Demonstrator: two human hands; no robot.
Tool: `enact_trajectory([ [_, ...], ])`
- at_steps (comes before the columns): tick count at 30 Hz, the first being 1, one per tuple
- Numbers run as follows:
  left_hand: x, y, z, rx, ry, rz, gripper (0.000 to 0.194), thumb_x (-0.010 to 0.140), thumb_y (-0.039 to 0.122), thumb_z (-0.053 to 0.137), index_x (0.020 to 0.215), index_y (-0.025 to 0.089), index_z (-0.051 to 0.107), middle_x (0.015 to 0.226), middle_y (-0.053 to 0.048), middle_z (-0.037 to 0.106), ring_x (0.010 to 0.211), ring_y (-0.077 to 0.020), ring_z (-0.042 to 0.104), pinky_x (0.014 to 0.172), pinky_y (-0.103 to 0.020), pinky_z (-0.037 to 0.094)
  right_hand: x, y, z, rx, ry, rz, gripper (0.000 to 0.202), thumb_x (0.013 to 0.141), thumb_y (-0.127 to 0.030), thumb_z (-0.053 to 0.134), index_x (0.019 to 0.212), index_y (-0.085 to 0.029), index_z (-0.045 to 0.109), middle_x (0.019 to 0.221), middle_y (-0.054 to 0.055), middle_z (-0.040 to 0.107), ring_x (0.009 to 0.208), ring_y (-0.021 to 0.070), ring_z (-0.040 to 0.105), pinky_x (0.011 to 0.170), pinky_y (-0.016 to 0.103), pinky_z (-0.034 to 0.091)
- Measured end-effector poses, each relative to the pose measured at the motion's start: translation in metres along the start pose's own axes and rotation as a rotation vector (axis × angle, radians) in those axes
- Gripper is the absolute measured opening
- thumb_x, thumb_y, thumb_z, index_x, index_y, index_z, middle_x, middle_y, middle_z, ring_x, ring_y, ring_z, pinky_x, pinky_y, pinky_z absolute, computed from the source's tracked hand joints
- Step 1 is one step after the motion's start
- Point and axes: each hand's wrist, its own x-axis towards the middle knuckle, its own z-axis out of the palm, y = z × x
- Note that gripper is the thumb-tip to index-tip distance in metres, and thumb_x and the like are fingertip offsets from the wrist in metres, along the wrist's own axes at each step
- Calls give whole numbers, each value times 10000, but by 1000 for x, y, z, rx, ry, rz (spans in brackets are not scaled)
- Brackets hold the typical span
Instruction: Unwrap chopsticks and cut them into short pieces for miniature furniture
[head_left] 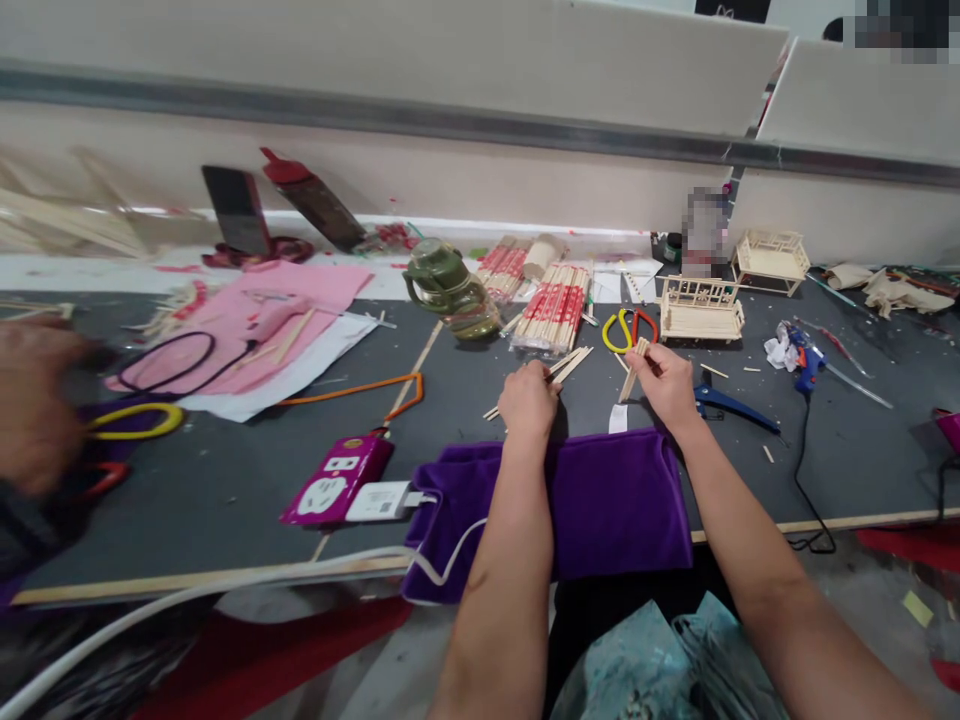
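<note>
In the head view, my right hand (667,385) pinches a small bundle of short wooden sticks (628,382), held upright above a white paper tag (618,418). My left hand (529,402) is closed over some thin wooden sticks (572,370) lying on the dark table; its fingertips are partly hidden. Just behind the right hand lie scissors with yellow and red handles (619,332). Under my forearms a purple cloth (619,505) is spread along the table edge. Packs of chopsticks in red-printed wrapping (553,308) sit beyond my left hand.
Two miniature wooden benches (701,312) stand at the back right. A blue hot glue gun (810,368) and a dark blue tool (739,408) lie right. A green-lidded bottle (450,290), a pink glue gun (277,318) and a white power bank (379,501) are left. Another person's blurred hand (41,400) works far left.
</note>
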Motion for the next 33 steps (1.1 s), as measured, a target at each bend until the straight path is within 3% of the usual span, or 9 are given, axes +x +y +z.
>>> enact_trajectory([
  [8,-6,10,-2,90,13,57,238,918,247,477,915,202,710,1050,-135,689,1024,-295,594,771,-349,450,1,6,-3,6,66,89,306,897,-450,592,826,-189,735,709,12,637,618,144,520,614,256,406],
  [24,-4,11,3,26,5,39,239,909,224,485,967,181,713,1069,-167,691,1030,-323,613,815,-387,463,-1,6,1,105,66,119,358,875,-520,597,870,-197,751,744,16,673,640,149,562,625,259,457],
  [30,0,10,4,13,-1,39,232,897,220,495,938,173,718,1075,-182,684,1057,-344,605,804,-396,470,0,7,5,240,2,234,401,807,-557,649,896,-182,758,695,18,681,569,146,563,507,246,465],
  [33,1,9,7,-10,19,40,214,896,234,504,919,187,711,1052,-171,692,1039,-336,616,792,-387,468,10,11,10,284,-61,294,387,785,-551,667,816,-172,740,602,-3,641,480,127,523,431,236,430],
])
